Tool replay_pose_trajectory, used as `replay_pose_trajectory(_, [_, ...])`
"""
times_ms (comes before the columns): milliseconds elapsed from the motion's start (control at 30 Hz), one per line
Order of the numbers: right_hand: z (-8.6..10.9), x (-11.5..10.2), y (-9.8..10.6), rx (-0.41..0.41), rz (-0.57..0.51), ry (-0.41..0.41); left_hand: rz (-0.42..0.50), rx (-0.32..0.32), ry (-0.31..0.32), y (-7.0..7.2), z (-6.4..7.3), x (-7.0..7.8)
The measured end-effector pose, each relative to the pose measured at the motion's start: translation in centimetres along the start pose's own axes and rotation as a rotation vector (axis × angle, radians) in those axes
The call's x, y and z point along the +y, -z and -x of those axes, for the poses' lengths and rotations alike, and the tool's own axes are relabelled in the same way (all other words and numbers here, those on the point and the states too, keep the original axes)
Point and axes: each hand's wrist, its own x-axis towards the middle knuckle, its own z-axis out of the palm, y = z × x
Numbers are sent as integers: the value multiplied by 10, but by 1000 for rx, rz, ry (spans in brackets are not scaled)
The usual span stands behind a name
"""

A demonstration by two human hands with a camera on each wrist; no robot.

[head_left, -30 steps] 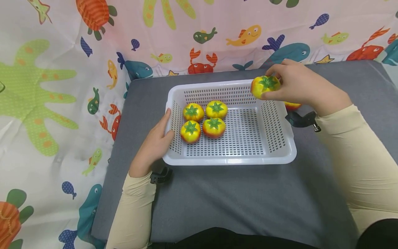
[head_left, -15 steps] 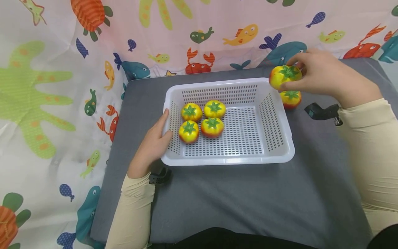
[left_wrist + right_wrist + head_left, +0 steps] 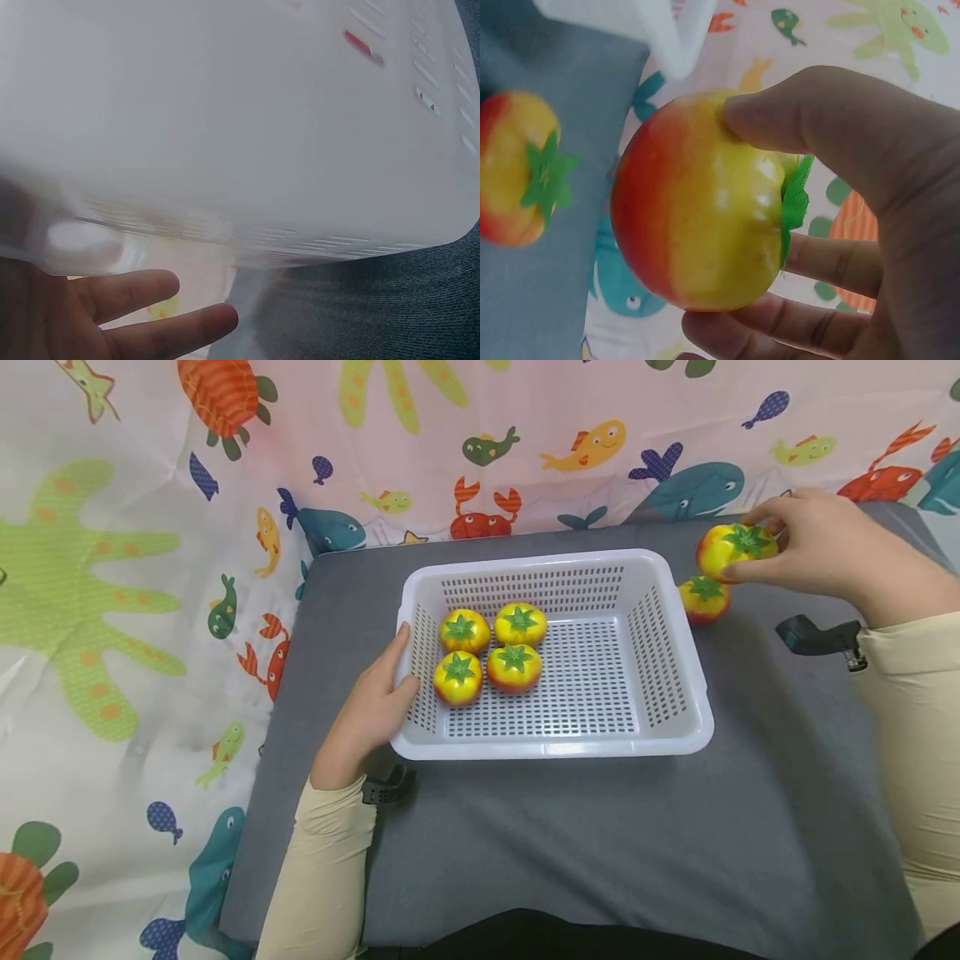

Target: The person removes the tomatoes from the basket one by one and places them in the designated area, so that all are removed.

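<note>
My right hand (image 3: 832, 552) holds a yellow-and-red toy tomato (image 3: 731, 547) with a green leaf top, above the grey cloth right of the basket. In the right wrist view, the thumb and fingers grip this tomato (image 3: 705, 202) from opposite sides. Close below it, a second tomato (image 3: 705, 600) sits outside the white perforated basket (image 3: 555, 749), by its right rim. Several more tomatoes (image 3: 514, 669) are grouped in the basket's left half. My left hand (image 3: 367, 710) holds the basket's left rim, thumb over the edge; the left wrist view shows two extended fingers (image 3: 176, 330) near its wall.
Grey cloth (image 3: 555, 843) covers the table under the basket. A curtain (image 3: 420, 460) printed with sea animals hangs along the back and left. A dark wrist-camera mount (image 3: 817, 637) juts out from the right wrist.
The right hand has moved right with its tomato, from above the basket's back right corner to outside it. The tomato beside the rim is now uncovered. My left hand stays put.
</note>
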Motion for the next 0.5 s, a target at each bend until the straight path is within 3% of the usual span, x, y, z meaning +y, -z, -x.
replay_pose_trajectory(200, [1, 18, -1, -17, 26, -26, 11, -2, 1, 1, 1, 1])
replay_pose_trajectory(500, [-2, 44, -12, -28, -18, -72, 19, -4, -1, 1, 0, 1])
